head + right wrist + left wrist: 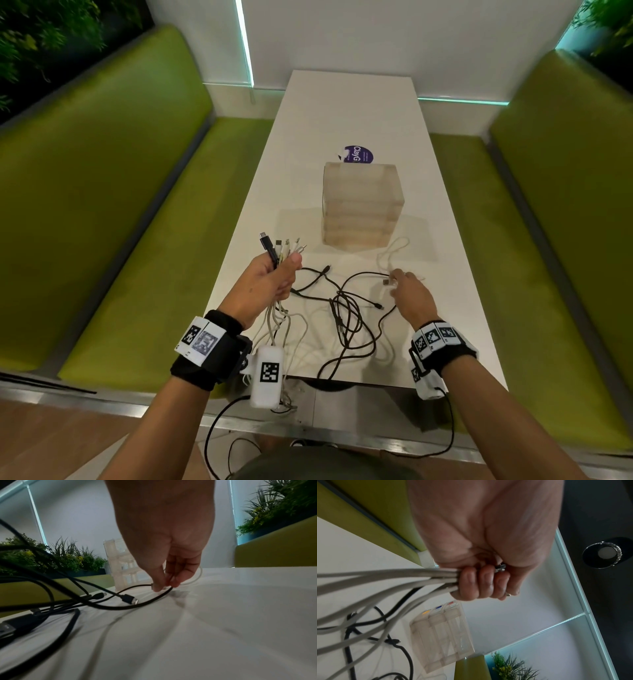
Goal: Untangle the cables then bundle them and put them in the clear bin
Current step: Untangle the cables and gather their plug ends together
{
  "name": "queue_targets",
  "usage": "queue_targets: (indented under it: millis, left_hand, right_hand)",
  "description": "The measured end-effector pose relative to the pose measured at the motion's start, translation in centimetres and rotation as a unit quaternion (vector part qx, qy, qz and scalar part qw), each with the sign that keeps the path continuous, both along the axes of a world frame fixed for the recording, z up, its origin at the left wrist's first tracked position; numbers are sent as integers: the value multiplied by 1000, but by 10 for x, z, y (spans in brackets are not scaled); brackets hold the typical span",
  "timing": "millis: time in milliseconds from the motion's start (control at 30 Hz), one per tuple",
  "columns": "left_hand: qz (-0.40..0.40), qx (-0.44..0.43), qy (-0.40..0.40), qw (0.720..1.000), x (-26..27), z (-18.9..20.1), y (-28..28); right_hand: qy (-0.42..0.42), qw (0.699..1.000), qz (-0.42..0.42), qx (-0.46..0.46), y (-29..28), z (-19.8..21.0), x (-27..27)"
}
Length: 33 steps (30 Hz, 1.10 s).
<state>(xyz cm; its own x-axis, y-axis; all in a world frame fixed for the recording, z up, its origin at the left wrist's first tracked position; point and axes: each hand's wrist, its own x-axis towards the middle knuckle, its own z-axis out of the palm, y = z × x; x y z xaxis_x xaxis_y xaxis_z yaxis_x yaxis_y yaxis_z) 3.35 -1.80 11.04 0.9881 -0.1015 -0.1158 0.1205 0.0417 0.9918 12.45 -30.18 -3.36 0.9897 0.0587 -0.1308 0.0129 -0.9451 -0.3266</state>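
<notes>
The bench (pixel 346 113) has a smooth white top with a soft sheen. The bin (pixel 362 205) is clear, cloudy-looking plastic. The black cables (pixel 349 308) look matt and rubbery; the pale cables (pixel 376 577) are smooth grey-white plastic with shiny metal plug tips (pixel 298 245). The seats (pixel 102 164) are smooth green upholstery, faintly glossy.

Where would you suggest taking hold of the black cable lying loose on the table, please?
Probably at its plug end, pinched from above: the plug is stiff and lies flat on the white table, apart from the tangle, right beside the right hand. The left hand already grips a bunch of cable ends.
</notes>
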Motion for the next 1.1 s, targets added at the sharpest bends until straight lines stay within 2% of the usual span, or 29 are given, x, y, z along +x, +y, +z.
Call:
queue_targets:
  millis: [300,333,400,500,667,800,967,1100]
  left_hand:
    - [1,0,6,1000,1,-2,-3]
    - [4,2,9,1000,2,-3,-2]
    - [12,1,8,1000,4,-5,-1]
    - [16,-1,-3,1000,6,-5,-1]
    - [28,13,-30,999,7,-3,-6]
    - [47,-1,-43,998,8,-1,-10]
    - [44,6,-45,998,6,-1,-10]
    - [74,-12,-48,996,7,0,-15]
  right_hand:
    - [-59,997,44,-16,-8,-5,2]
    - [-67,997,39,14,-9,-1,5]
    - [-78,988,19,131,-9,17,11]
    - [-84,949,-10,303,-8,69,14]
    - [-110,897,41,425,-2,155,13]
    - [-138,871,78,465,12,191,8]
    - [-105,859,71,496,25,197,9]
    - [-55,852,142,500,40,202,-3]
